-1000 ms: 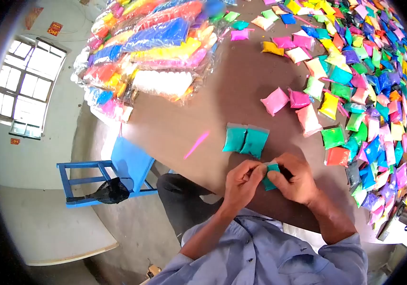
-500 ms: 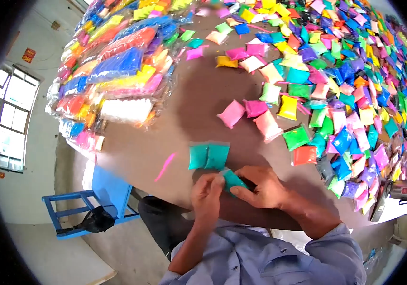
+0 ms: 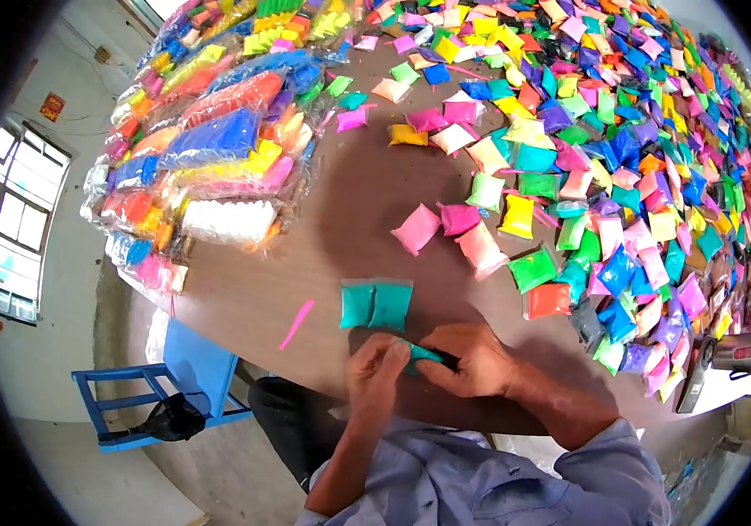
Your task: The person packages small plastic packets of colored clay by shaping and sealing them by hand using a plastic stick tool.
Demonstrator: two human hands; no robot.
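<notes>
Near the table's front edge, my left hand [image 3: 375, 370] pinches one end of a small teal packet [image 3: 421, 353]. My right hand [image 3: 470, 359] has its fingers closed on the packet's other end, and they cover part of it. Just beyond my hands, two teal packets [image 3: 376, 303] lie side by side on the brown table [image 3: 305, 272]. A thin pink strip [image 3: 297, 324] rests to their left. Farther off lie a pink packet [image 3: 416, 229] and a green packet [image 3: 533, 269].
A large heap of colourful packets [image 3: 621, 175] covers the right and far side. Clear bags of coloured packets [image 3: 217, 140] are piled at the left. A metal flask [image 3: 746, 351] stands at the right edge. A blue chair [image 3: 191, 364] is left of the table.
The view has swung to the right, so things appear farther left. Both hands still hold the teal packet, which has turned and now shows as a narrower shape between them.
</notes>
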